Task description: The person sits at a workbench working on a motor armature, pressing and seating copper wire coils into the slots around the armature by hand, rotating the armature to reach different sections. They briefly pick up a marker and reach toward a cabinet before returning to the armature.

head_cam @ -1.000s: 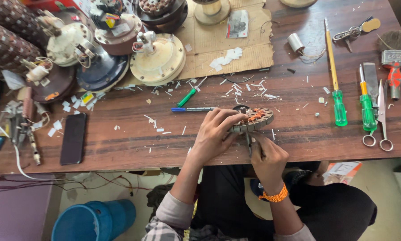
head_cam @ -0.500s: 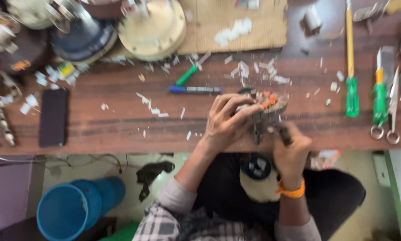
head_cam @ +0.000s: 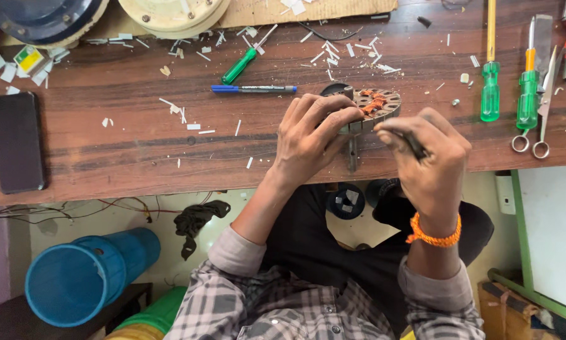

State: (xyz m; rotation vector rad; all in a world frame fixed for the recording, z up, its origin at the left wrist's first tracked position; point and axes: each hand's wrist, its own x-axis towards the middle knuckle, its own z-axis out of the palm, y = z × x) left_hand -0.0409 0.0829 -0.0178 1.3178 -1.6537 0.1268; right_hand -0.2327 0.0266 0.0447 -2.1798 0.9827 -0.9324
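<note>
The left hand (head_cam: 311,135) is curled over the near rim of a round motor stator (head_cam: 372,107), its fingers bent and gripping the part's edge so that it stands tilted at the front edge of the desk (head_cam: 138,145). The stator is a flat grey metal disc with slots cut around its rim; orange-copper winding shows in its middle, and a dark round piece peeks out behind it. A short grey metal stem (head_cam: 353,153) hangs below it, over the desk's edge. The right hand (head_cam: 429,154) is closed, pinching a thin dark tool (head_cam: 414,143) whose tip points toward the stator's near right side; an orange band circles that wrist.

Just left of the stator lie a blue marker pen (head_cam: 254,89) and, farther back, a small green-handled screwdriver (head_cam: 248,58). White paper scraps are scattered over the brown wood. To the right are two longer green-handled screwdrivers (head_cam: 489,88) lying side by side and a pair of scissors (head_cam: 541,113). A black phone (head_cam: 17,141) lies face down at the far left. Below the desk, a blue plastic bucket (head_cam: 84,277) lies on its side.
</note>
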